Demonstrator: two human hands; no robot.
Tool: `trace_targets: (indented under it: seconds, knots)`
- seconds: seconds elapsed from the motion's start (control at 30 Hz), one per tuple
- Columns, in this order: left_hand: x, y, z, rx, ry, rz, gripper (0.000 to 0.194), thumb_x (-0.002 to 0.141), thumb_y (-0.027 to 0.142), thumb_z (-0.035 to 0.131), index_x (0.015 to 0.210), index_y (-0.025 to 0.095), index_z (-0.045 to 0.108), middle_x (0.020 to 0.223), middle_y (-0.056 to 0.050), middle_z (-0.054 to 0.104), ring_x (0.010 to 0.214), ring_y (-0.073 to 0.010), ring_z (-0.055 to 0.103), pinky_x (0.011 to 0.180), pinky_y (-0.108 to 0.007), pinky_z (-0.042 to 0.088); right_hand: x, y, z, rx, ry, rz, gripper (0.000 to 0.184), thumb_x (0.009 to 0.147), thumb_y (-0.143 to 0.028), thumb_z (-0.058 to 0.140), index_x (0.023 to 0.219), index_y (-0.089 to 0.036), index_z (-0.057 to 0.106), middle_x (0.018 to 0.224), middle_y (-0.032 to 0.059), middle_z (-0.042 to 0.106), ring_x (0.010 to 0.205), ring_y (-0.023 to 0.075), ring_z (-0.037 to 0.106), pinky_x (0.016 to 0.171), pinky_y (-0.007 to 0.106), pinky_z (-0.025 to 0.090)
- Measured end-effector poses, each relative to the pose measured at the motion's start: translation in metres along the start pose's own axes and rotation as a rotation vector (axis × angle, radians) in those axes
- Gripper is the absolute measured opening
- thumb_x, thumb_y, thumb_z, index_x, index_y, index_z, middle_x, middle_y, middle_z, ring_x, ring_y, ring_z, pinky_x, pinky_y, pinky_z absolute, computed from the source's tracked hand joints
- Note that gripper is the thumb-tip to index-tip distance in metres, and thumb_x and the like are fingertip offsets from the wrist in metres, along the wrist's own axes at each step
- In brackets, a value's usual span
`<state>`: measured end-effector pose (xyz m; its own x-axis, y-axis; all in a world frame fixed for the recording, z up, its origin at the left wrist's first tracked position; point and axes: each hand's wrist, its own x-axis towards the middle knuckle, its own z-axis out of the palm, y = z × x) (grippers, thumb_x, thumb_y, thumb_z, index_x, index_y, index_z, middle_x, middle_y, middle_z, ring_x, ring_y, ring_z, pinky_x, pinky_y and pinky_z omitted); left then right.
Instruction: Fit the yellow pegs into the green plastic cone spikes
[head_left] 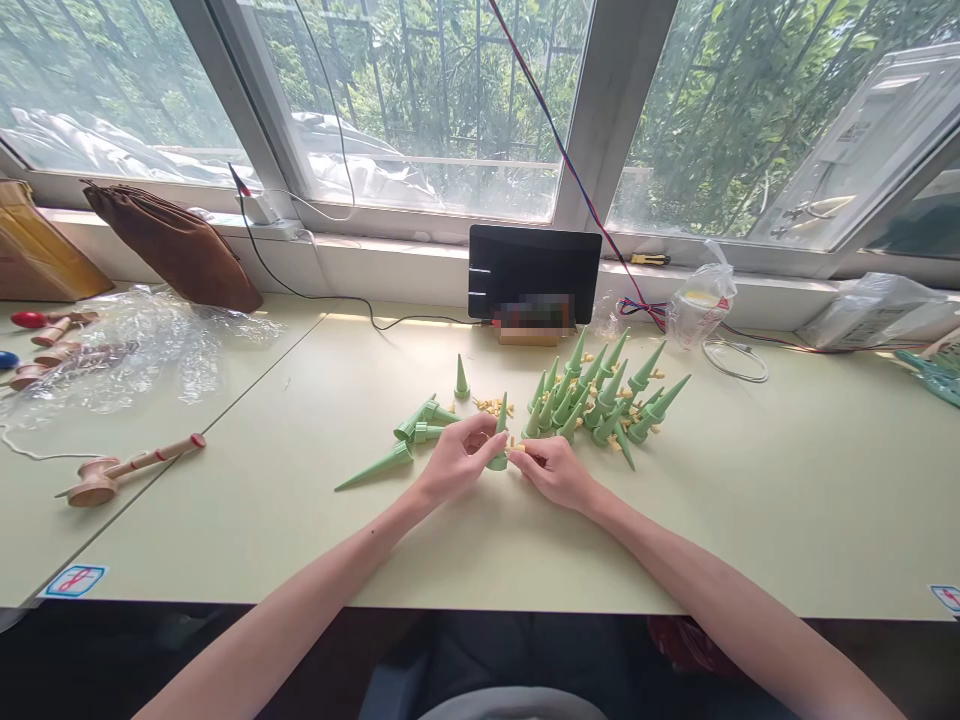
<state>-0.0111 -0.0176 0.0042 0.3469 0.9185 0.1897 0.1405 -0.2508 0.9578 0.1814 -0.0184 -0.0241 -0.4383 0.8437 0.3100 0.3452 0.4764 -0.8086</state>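
Observation:
My left hand [463, 458] is closed around a green plant watering spike [501, 432], which stands upright, point up. Between thumb and fingertips, my right hand [556, 470] pinches a small yellow valve [516, 447] against the side of that spike, low down. Whether the valve sits inside the spike I cannot tell. Just behind my hands lies a small pile of loose yellow valves [491, 405]. Several bare green spikes [375, 467] lie to the left, and one spike [460, 378] stands upright behind them. On the right is a cluster of green spikes [581, 395], many with yellow valves sticking out.
A black tablet [532, 275] leans on a wooden stand [529, 337] by the window. At left lie a wooden kendama [97, 480], bubble wrap [176, 345] and a brown pouch [176, 250]. A bagged cup [701, 305] and cables [641, 310] are at back right.

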Motion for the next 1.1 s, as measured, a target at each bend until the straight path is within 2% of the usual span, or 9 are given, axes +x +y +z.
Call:
trace_targets:
  seconds: [0.07,0.13,0.17,0.3,0.43,0.6,0.83,1.1]
  knots:
    - [0.0005,0.0003,0.0003,-0.038,0.010,-0.039,0.027,0.091,0.042,0.060,0.088,0.015,0.060,0.077,-0.002,0.060,0.059,-0.0089,0.051,0.047,-0.019,0.036,-0.0001,-0.0003,-0.0002,0.025,0.010,0.011,0.033,0.095,-0.042,0.052,0.087,-0.014,0.067,0.052,-0.0049,0.046,0.048,0.0091,0.037,0.050,0.023,0.032]
    - [0.0009,0.0007,-0.0002,-0.056,0.027,-0.074,0.028,0.090,0.043,0.061,0.089,0.015,0.061,0.077,-0.002,0.060,0.057,-0.0079,0.049,0.045,-0.019,0.033,-0.0004,-0.0006,-0.0003,0.062,0.005,0.016,0.031,0.095,-0.040,0.053,0.105,-0.014,0.066,0.055,-0.0051,0.049,0.049,0.0097,0.040,0.052,0.023,0.035]
    - [0.0011,0.0009,-0.0006,-0.058,0.033,-0.087,0.028,0.090,0.043,0.061,0.089,0.015,0.062,0.078,-0.002,0.060,0.057,-0.0076,0.048,0.044,-0.019,0.032,-0.0005,-0.0007,-0.0004,0.074,0.001,0.013,0.031,0.095,-0.040,0.052,0.107,-0.014,0.065,0.055,-0.0049,0.050,0.049,0.0099,0.041,0.052,0.023,0.036]
    - [0.0018,0.0018,-0.0026,-0.053,0.021,-0.112,0.028,0.090,0.043,0.061,0.088,0.016,0.064,0.079,-0.002,0.059,0.059,-0.0080,0.049,0.045,-0.019,0.032,-0.0005,-0.0015,-0.0006,0.080,-0.007,-0.013,0.030,0.098,-0.039,0.048,0.087,-0.016,0.064,0.054,-0.0042,0.049,0.049,0.0096,0.041,0.052,0.023,0.036]
    - [0.0018,0.0017,-0.0045,-0.059,-0.040,-0.116,0.025,0.090,0.041,0.061,0.091,0.016,0.066,0.084,-0.003,0.062,0.066,-0.0101,0.054,0.053,-0.020,0.040,-0.0001,-0.0019,-0.0007,0.066,-0.002,-0.021,0.038,0.098,-0.039,0.046,0.067,-0.017,0.053,0.054,-0.0039,0.045,0.049,0.0088,0.038,0.050,0.023,0.032]
    - [0.0016,0.0000,-0.0064,-0.026,-0.101,-0.097,0.025,0.087,0.037,0.064,0.100,0.016,0.069,0.090,-0.005,0.066,0.072,-0.0133,0.057,0.065,-0.024,0.046,0.0001,-0.0010,-0.0011,0.022,0.004,-0.018,0.042,0.098,-0.040,0.046,0.062,-0.017,0.046,0.053,-0.0041,0.042,0.050,0.0083,0.035,0.050,0.024,0.028]
    - [0.0019,0.0010,-0.0065,-0.019,-0.117,-0.056,0.028,0.084,0.040,0.066,0.091,0.013,0.070,0.081,-0.006,0.063,0.067,-0.0138,0.054,0.059,-0.024,0.045,-0.0004,-0.0019,-0.0022,0.014,-0.013,-0.015,0.046,0.096,-0.040,0.048,0.056,-0.018,0.041,0.050,-0.0039,0.039,0.048,0.0082,0.033,0.049,0.025,0.026]
    - [0.0011,0.0004,-0.0067,0.026,-0.153,-0.035,0.025,0.087,0.038,0.062,0.090,0.013,0.068,0.070,-0.001,0.052,0.060,-0.0103,0.041,0.055,-0.023,0.036,-0.0016,-0.0058,-0.0032,0.086,-0.074,0.044,0.049,0.096,-0.047,0.045,0.058,-0.017,0.051,0.046,-0.0034,0.041,0.046,0.0089,0.035,0.048,0.024,0.029]
